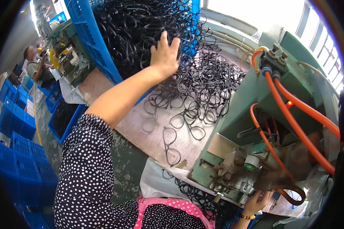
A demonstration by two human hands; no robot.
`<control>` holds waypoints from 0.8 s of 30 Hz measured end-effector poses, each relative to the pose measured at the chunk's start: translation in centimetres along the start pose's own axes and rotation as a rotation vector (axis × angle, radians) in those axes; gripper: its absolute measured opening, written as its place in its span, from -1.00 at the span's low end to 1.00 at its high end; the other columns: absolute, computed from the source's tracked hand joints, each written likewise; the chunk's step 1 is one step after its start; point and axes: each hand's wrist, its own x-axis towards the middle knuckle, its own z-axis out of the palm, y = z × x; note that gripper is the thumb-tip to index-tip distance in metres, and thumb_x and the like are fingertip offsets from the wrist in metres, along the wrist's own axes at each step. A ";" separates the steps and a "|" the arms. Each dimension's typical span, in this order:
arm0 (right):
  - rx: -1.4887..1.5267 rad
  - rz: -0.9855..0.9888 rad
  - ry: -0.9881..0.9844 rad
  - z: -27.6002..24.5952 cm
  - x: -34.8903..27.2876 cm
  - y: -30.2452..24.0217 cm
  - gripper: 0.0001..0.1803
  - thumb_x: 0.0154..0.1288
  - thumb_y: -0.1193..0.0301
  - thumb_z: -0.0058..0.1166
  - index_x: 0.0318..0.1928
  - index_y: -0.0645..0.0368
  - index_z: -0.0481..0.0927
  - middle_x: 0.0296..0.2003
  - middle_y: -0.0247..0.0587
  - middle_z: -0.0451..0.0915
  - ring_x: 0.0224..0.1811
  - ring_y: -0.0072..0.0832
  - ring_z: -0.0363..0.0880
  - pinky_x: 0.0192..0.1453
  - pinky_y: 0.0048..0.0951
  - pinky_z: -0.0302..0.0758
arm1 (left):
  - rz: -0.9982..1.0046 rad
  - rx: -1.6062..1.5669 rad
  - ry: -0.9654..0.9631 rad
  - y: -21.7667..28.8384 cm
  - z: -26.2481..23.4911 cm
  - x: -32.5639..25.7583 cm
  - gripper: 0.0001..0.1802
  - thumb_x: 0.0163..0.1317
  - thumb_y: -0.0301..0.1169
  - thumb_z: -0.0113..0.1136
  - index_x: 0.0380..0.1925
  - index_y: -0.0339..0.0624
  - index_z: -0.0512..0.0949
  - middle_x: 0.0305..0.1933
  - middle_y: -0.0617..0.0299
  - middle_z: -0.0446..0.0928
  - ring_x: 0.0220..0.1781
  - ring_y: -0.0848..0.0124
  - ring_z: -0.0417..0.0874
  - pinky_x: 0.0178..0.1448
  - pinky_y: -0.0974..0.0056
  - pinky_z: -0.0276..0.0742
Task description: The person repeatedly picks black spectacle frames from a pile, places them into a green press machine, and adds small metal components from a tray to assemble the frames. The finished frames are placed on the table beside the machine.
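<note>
My left hand reaches out over a tangled heap of black eyeglass frames in a blue plastic crate. Its fingers are spread and bent a little, and no frame is plainly gripped. More black frames spill from the crate across the worktable, and a few lie singly near its front edge. At lower right, my right hand is at the metal fixture of a green machine. Its fingers are curled together, and what they hold, if anything, is hidden by the tooling.
Orange air hoses loop across the machine's front. Black frames lie just above my lap beside a whitish plastic sheet. Blue crates are stacked on the floor at left. A seated person works at another machine farther back.
</note>
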 end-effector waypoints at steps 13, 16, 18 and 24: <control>-0.121 -0.241 0.088 0.4 0.5 0.7 -0.86 0.32 0.64 0.05 -0.13 0.33 0.60 -0.16 -0.08 0.61 -0.10 -0.19 0.56 0.09 -0.30 0.46 | 0.276 0.093 0.093 -1.6 0.5 -6.3 -0.12 0.08 -0.45 0.37 0.40 0.09 0.17 0.47 -0.27 0.10 0.42 -0.13 0.31 0.41 -0.22 0.27; -0.093 -0.199 0.016 0.0 0.5 0.9 -0.85 0.33 0.63 0.08 -0.11 0.32 0.62 -0.15 -0.11 0.62 -0.09 -0.26 0.59 0.09 -0.35 0.48 | 0.204 0.234 -0.198 -1.1 -0.6 -7.9 -0.17 0.13 -0.39 0.35 0.42 0.11 0.22 0.46 -0.09 0.23 0.41 -0.02 0.38 0.38 -0.02 0.39; -0.008 -0.181 0.041 0.3 0.3 0.9 -0.85 0.30 0.65 0.08 -0.14 0.31 0.61 -0.19 -0.08 0.62 -0.12 -0.21 0.58 0.08 -0.29 0.49 | 0.185 0.104 -0.324 -0.8 -1.8 -7.7 -0.29 0.17 -0.37 0.31 0.35 0.08 0.32 0.42 0.03 0.32 0.33 0.05 0.48 0.33 0.03 0.45; 0.119 -0.175 0.050 0.5 0.3 1.3 -0.84 0.34 0.66 0.07 -0.11 0.30 0.63 -0.16 -0.11 0.61 -0.10 -0.28 0.58 0.04 -0.33 0.51 | 0.201 -0.546 -0.392 -1.3 -6.8 -9.0 -0.71 0.36 -0.39 0.19 0.07 -0.12 0.61 -0.02 0.17 0.68 -0.07 0.40 0.68 0.04 0.30 0.59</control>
